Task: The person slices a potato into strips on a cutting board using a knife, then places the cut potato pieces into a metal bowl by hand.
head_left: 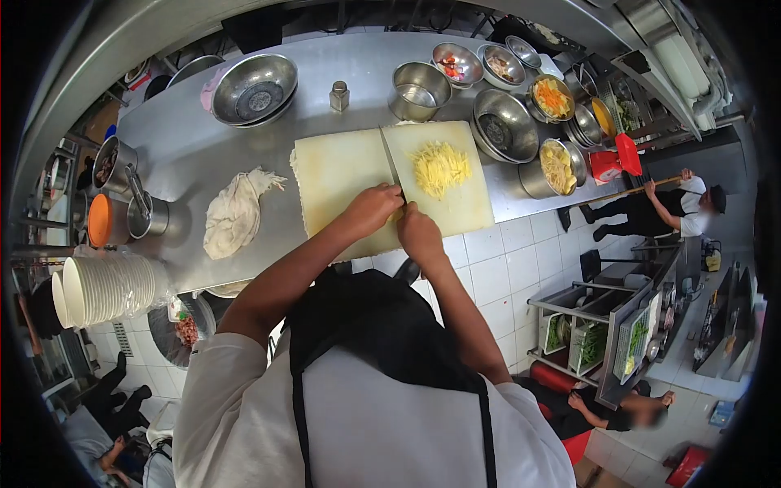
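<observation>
A pale cutting board [338, 175] lies on the steel table, with a heap of thin yellow strips [440, 169] on its right part. A long knife [390, 156] points away from me across the board, left of the strips. Both hands are at its near end, close together. My left hand [374, 206] has its fingers closed at the knife's handle end. My right hand [420, 231] is closed just beside it, at the board's near edge; what its fingers hold is hidden. A crumpled whitish cloth [233, 215] lies left of the board.
Steel bowls [255, 89] and a pot [420, 91] stand along the far side. More bowls of cut food [551, 98] crowd the right. Stacked white bowls [110, 289] sit at the left corner. A person with a long pole [671, 203] stands at the right.
</observation>
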Demonstrator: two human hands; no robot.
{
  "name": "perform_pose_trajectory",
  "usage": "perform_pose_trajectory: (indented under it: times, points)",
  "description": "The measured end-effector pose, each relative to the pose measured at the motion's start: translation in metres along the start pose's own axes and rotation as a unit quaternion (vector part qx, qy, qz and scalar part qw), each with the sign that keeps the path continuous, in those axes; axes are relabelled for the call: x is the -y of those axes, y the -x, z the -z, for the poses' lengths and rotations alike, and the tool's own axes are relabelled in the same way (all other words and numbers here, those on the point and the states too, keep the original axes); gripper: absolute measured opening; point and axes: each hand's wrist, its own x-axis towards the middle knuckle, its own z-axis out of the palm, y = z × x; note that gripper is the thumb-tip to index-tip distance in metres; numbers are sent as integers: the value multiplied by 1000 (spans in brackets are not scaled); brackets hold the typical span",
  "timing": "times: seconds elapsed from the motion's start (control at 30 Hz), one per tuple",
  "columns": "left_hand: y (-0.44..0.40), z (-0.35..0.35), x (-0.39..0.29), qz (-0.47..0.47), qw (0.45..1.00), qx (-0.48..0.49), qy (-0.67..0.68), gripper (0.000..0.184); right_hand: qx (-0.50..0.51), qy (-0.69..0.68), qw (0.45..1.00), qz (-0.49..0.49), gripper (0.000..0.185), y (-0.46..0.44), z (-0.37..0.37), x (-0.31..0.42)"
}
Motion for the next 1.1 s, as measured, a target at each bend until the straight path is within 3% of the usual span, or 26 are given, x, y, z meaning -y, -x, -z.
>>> perform_pose_trajectory:
  times: [0.2, 0.3, 0.43, 0.5, 0.6, 0.8, 0.9, 1.1]
  points:
    - [2, -7, 3, -40, 996, -76, 14, 15, -1, 27, 1000, -11, 19, 15, -7, -2]
    - [2, -2, 1, -1, 1000, -12, 5, 15, -11, 20, 1000, 6, 19, -2, -2, -2]
    - [2, -1, 4, -34, 998, -55, 11, 13, 26, 57, 998, -3, 17, 20, 18, 7]
    - [3, -4, 2, -46, 995, -81, 30, 12, -12, 31, 999, 3, 18, 11, 1, 6]
    - [3, -5, 4, -14, 999, -29, 6, 12, -14, 28, 999, 6, 19, 7, -3, 3]
    - [5, -10, 5, -26, 997, -71, 15, 12, 4, 37, 999, -18, 20, 16, 2, 8]
    - [4, -7, 4, -5, 1000, -15, -3, 17, -10, 23, 1000, 6, 20, 3, -3, 5]
    - [11, -16, 7, -26, 998, -59, -11, 26, 7, 38, 999, -12, 19, 18, 2, 6]
